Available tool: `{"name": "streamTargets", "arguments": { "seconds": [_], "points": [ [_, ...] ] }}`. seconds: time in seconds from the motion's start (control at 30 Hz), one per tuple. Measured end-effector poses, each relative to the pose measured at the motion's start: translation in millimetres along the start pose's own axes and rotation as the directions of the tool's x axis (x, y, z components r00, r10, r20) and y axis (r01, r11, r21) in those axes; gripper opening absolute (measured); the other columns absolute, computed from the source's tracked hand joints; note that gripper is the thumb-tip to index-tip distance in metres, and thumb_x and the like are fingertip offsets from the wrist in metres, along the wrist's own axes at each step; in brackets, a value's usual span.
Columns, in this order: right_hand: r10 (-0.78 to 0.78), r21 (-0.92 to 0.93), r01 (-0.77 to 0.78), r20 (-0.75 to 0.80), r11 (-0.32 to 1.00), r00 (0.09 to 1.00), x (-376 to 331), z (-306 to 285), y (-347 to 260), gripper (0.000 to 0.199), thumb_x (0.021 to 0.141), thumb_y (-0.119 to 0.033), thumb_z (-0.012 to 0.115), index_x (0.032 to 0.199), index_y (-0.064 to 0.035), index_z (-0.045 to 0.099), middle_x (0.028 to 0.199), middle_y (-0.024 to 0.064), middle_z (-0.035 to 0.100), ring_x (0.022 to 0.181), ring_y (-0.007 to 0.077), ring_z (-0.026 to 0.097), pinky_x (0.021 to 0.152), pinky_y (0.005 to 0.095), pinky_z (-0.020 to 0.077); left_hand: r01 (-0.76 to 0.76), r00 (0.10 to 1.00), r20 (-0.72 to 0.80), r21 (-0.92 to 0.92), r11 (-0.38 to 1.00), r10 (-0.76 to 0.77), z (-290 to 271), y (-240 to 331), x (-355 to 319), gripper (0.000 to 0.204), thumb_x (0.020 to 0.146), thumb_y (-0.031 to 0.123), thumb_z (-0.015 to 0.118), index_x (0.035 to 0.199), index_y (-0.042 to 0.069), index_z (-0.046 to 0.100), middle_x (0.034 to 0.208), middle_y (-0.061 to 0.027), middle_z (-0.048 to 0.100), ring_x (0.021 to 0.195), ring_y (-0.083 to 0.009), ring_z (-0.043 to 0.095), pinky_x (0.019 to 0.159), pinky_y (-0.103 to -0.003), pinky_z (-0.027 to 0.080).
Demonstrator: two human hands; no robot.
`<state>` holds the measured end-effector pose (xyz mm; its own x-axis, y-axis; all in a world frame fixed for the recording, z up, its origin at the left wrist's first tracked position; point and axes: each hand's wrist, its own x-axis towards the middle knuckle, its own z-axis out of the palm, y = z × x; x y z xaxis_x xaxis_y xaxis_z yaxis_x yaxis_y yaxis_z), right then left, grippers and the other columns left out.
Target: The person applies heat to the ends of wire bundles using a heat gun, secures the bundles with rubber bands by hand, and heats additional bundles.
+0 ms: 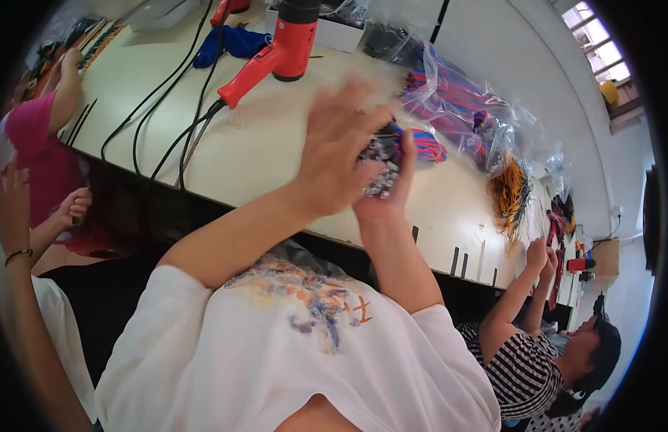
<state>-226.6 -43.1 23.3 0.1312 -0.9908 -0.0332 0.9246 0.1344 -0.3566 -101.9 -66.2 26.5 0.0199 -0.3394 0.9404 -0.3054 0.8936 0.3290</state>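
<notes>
Clear plastic bag (380,169) of small grey parts sits between both hands above the near edge of the pale worktable (276,144), right of centre in the head view. Red and blue wires (424,144) protrude from the bag on its far right side.

Left hand (341,144): positioned over the left and upper side of the bag, fingers spread and motion-blurred. The palm covers part of the bag. Whether the fingers press on the bag or only hover at it cannot be told from the blur.

Right hand (391,194): positioned under and to the right of the bag, fingers curled up around it, grasping it from below.

Surrounding items on the table:
- Red heat gun (276,50), lying on its side to the far left of the hands, with a black cable (182,137) running toward the near table edge.
- Blue cloth-like item (229,42), beside the heat gun on its far left.
- Large clear bag of red and blue wire bundles (463,108), just beyond the held bag, to the right.
- Orange and yellow wire bundle (510,191), further right along the table.

Other persons: one in a pink top (35,155) at the left edge of the table; one in a striped top (521,367) at the lower right, arms raised to the table.
</notes>
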Motion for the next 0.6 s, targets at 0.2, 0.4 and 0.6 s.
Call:
{"name": "streamTargets", "arguments": {
  "seconds": [0.2, 0.4, 0.6],
  "points": [
    [0.016, -0.134, -0.023, -0.055, 0.991, 0.998, 4, -3, 10, 0.038, 0.087, -0.044, 0.06, 0.109, -0.0137, 0.062, 0.112, 0.0077, 0.065, 0.102, 0.0249, 0.062, 0.093, 0.0415, 0.0491, 0.135, 0.99, 0.066, -0.144, 0.98, -0.126, -6, -10, -18, 0.06, 0.096, 0.048, 0.03, 0.127, 0.003, 0.054, 0.141, -0.0162, 0.044, 0.138, -0.0331, 0.03, 0.111, -0.046, 0.018],
    [-0.062, -0.165, 0.051, -0.066, 0.985, 0.996, -1, -14, 38, 0.044, 0.09, -0.045, 0.054, 0.117, -0.0105, 0.053, 0.117, 0.01, 0.06, 0.108, 0.0246, 0.059, 0.096, 0.0374, 0.0468, 0.168, 0.985, -0.017, -0.123, 0.978, -0.171, -5, -2, -22, 0.061, 0.096, 0.046, 0.027, 0.12, -0.001, 0.057, 0.134, -0.02, 0.049, 0.133, -0.0379, 0.036, 0.11, -0.045, 0.022],
    [-0.184, -0.255, 0.188, 0.042, 0.948, 0.982, -6, -10, 36, 0.035, 0.093, -0.036, 0.054, 0.118, -0.012, 0.047, 0.114, 0.0087, 0.057, 0.112, 0.0258, 0.056, 0.097, 0.0409, 0.0455, 0.114, 0.992, -0.017, -0.237, 0.965, -0.122, -1, -9, -23, 0.053, 0.093, 0.039, 0.033, 0.118, -0.002, 0.058, 0.129, -0.0226, 0.053, 0.13, -0.0391, 0.04, 0.108, -0.047, 0.026]
  ]
}}
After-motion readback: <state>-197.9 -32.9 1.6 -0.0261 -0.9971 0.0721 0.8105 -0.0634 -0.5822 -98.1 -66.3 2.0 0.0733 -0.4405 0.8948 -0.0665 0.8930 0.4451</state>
